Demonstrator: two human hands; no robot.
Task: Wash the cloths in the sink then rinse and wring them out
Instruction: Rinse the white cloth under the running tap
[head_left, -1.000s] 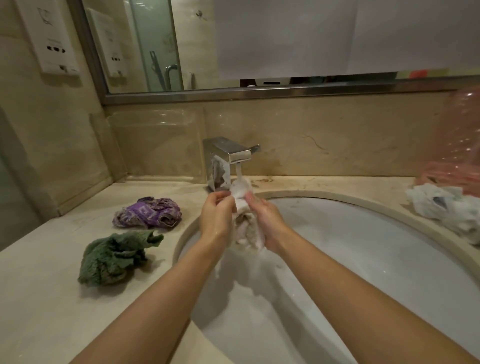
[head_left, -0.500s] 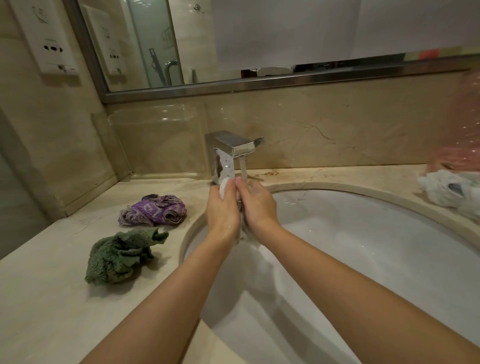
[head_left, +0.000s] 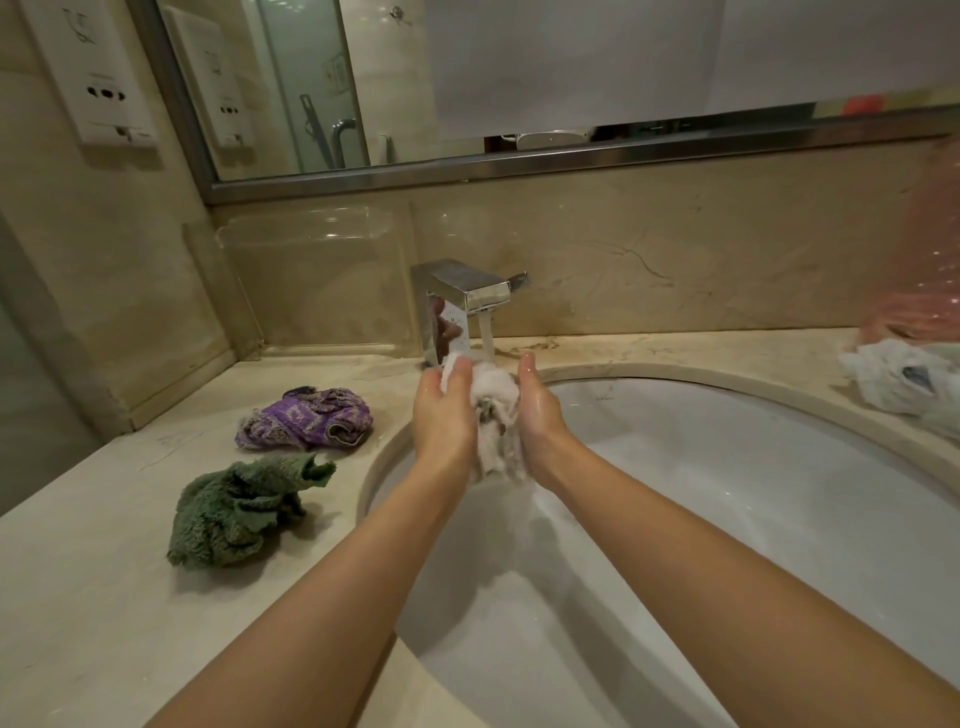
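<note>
White cloth (head_left: 496, 415) sandwiched between left hand (head_left: 445, 410) and right hand (head_left: 537, 410), fingers straight, pressing; long axis vertical, under faucet (head_left: 462, 296) stream.

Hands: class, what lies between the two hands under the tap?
A white cloth, pressed between left hand and right hand, head view.

A white cloth (head_left: 496, 415), wet and bunched into a long wad, hangs upright at the centre of the frame over the white oval sink (head_left: 727, 467), pressed between the left hand (head_left: 444, 415) and right hand (head_left: 537, 410). Its top sits under the running faucet (head_left: 462, 296). Left of the sink on the worktop (head_left: 104, 571), a crumpled purple cloth (head_left: 306, 415) lies behind a crumpled green cloth (head_left: 234, 512). At the right edge of the frame lies a crumpled white cloth (head_left: 893, 382).
</note>
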